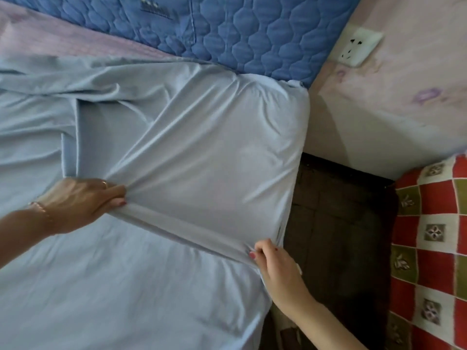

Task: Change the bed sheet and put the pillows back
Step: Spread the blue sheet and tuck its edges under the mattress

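A pale blue bed sheet (pixel 202 152) lies over the mattress, its corner drawn over the bed's far right corner and creased in long folds. My left hand (pixel 83 200) grips a bunched fold of the sheet at the left. At the bed's right edge my right hand (pixel 273 263) pinches the same fold, which runs taut between the two hands. Beyond the sheet a pink layer (pixel 63 36) and a blue quilted cover (pixel 240 29) show at the head of the bed. No pillow is in view.
A pink wall (pixel 404 92) with a white socket (pixel 358 45) stands right of the bed. A dark floor gap (pixel 338 223) runs along the bed's right side. A red, white and olive checked cloth (pixel 434 248) lies at the far right.
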